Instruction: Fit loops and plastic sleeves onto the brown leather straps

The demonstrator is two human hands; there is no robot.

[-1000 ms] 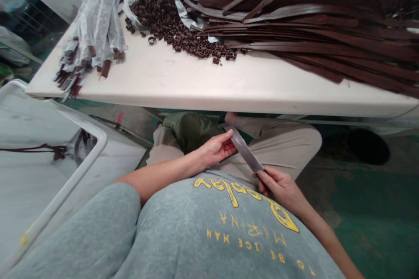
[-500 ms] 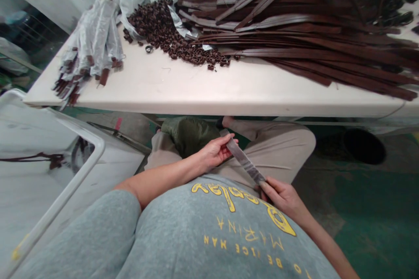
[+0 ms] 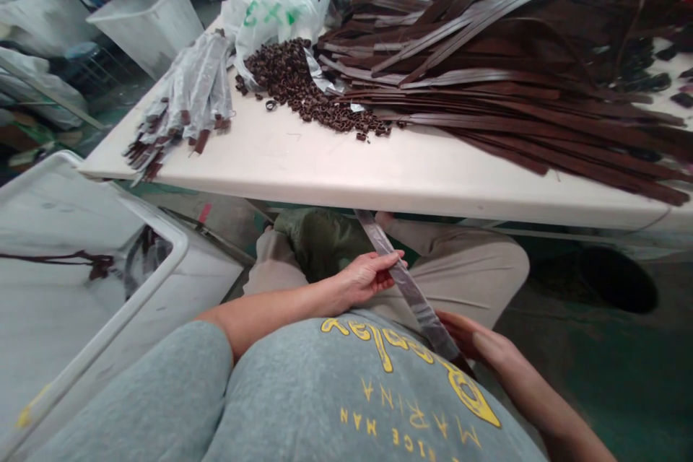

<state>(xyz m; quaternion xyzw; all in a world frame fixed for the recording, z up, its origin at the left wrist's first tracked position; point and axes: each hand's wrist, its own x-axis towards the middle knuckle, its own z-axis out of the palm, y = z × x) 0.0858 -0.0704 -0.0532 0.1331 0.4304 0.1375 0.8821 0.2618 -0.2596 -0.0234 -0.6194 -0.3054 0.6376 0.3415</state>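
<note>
A dark brown strap in a clear plastic sleeve (image 3: 416,297) slants across my lap, its upper end near the table edge. My left hand (image 3: 373,276) pinches the sleeve along its upper half, thumb on top. Around the lower end is my right hand (image 3: 481,343), closed against the strap, its fingertips partly hidden and slightly blurred. A bare brown end of the strap shows beside that palm. On the table, a pile of sleeved straps (image 3: 198,97) lies at the left, small brown loops (image 3: 303,86) in the middle, and many loose brown straps (image 3: 487,97) at the right.
The white table (image 3: 303,173) has its front edge just beyond my knees. A white bin (image 3: 178,253) stands at my left, with another white bin (image 3: 151,22) farther back. A white plastic bag (image 3: 271,11) sits behind the loops. A dark round container (image 3: 617,280) is under the table, right.
More of the sleeved strap shows past both hands. My left hand is now farther down from its upper end, and my right hand has shifted right and down. The camera view has tilted up.
</note>
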